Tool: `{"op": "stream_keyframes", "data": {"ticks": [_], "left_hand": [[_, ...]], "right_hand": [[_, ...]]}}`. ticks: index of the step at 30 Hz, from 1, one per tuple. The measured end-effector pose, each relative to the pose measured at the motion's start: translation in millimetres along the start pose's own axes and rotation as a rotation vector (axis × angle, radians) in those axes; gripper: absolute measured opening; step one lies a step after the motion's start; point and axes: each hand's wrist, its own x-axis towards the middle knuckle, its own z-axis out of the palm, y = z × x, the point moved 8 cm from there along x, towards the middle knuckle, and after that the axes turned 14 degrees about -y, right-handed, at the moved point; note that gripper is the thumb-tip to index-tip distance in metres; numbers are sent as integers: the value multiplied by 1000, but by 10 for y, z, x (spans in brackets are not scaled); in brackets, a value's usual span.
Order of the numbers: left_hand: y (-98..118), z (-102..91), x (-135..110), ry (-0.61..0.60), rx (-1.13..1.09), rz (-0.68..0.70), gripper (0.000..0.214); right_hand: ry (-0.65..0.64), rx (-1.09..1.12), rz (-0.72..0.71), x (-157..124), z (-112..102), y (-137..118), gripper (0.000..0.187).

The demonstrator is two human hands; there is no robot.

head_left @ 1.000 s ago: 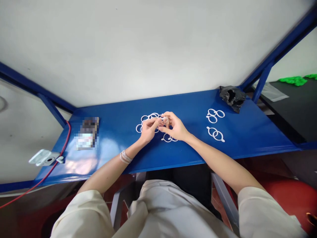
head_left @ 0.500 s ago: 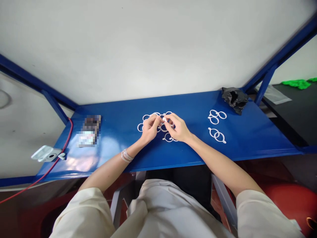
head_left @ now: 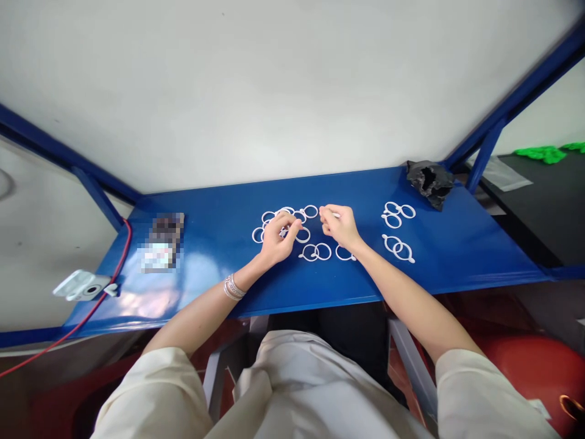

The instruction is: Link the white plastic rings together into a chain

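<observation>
My left hand (head_left: 278, 239) hovers over or rests on a cluster of thin white rings (head_left: 303, 235), its fingers loosely curled and its thumb apart. It hides part of the cluster. To its right my right hand (head_left: 342, 227) is closed, with a small white piece (head_left: 337, 214) showing between the fingers; most of that piece is hidden. In front of the hands lie two overlapping white rings (head_left: 323, 244), and one more white ring (head_left: 339, 255) sits partly behind my right wrist. Small round tabs show on several rings.
More white rings (head_left: 408, 211) lie in two groups on the right of the blue table (head_left: 219, 244). A crumpled black bag (head_left: 429, 183) sits at the back right corner. At the left are a pixelated object (head_left: 163, 241), a white camera-like device (head_left: 85, 285) and a red cable (head_left: 119, 263).
My hands have moved apart. The right hand has shifted right with the white piece, and the left thumb has come away from its pinch. A ring near my right wrist now shows.
</observation>
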Motion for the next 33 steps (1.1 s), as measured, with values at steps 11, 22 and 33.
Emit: {"op": "stream_keyframes", "data": {"ticks": [11, 22, 33], "left_hand": [[61, -53, -17, 46, 141, 77, 29], [87, 18, -28, 20, 171, 84, 25], [64, 147, -16, -137, 86, 55, 20]], "right_hand": [[-389, -840, 58, -13, 314, 17, 64], [49, -1334, 841, -572, -1442, -182, 32], [-444, -587, 267, -174, -368, -401, 17]]}}
